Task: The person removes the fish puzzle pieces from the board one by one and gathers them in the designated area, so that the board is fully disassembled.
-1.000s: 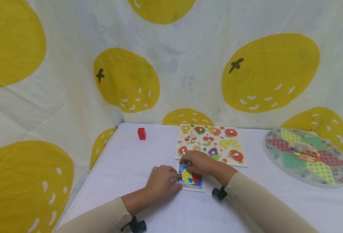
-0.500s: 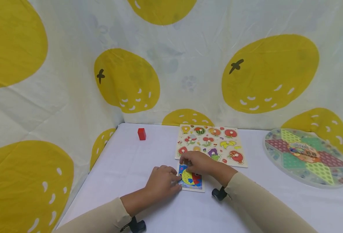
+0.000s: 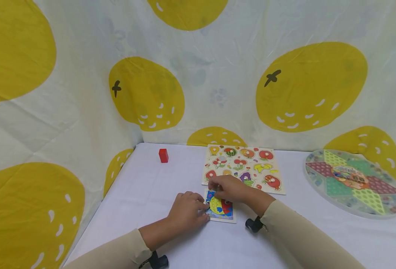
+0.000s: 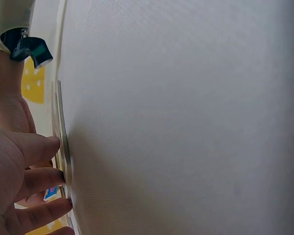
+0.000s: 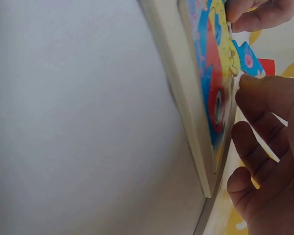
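Observation:
A small wooden jigsaw puzzle board [image 3: 230,220] lies in front of me, with a yellow, red and blue fish picture [image 5: 225,49] in its raised frame. My right hand [image 3: 231,188] reaches over its far left corner. Between that thumb and finger I pinch a blue puzzle piece [image 5: 247,58] with a pink mark, tilted above the board's surface. My left hand [image 3: 186,210] lies at the left edge, its extended fingertips touching the frame; its fingers [image 4: 44,215] show from beneath in the left wrist view.
Just behind is a larger fruit peg puzzle [image 3: 275,162], partly covered by my right hand in the head view. A round Chinese checkers board [image 3: 352,186] lies at the right. A red block [image 3: 163,155] stands at the back left. White cloth [image 3: 171,175] covers the table.
Both hands stay at the small puzzle board with hardly any finger movement. The head view has shifted very slightly.

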Tool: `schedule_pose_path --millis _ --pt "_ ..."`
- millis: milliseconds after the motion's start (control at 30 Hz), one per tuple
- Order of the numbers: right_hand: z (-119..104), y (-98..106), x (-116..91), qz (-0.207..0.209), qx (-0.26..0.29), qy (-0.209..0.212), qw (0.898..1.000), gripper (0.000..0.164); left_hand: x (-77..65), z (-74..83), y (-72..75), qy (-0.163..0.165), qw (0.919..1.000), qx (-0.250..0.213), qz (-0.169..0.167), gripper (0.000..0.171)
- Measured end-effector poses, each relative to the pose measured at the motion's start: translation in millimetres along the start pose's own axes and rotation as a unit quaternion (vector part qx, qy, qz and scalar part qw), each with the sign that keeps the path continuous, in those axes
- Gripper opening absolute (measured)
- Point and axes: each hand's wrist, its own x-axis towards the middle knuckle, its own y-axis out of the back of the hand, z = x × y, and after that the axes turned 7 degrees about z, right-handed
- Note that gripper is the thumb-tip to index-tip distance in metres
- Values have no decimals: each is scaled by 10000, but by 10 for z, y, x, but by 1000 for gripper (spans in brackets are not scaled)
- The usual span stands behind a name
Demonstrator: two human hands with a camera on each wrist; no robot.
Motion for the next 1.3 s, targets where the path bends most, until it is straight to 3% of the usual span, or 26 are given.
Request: schedule_pose_path --millis 367,600,933,1300 --pt "86 16 -39 73 515 -177 9985 15 25 35 1 -2 9999 -96 -68 39" --pt "91 145 -89 2 774 -272 9966 14 41 55 57 26 9997 -172 -175 42" --pt "162 386 -217 -74 600 -564 9966 15 46 60 93 123 9996 -155 -210 44" --pt "390 579 -415 -221 349 -854 9955 13 67 52 83 154 9994 -260 -167 42"
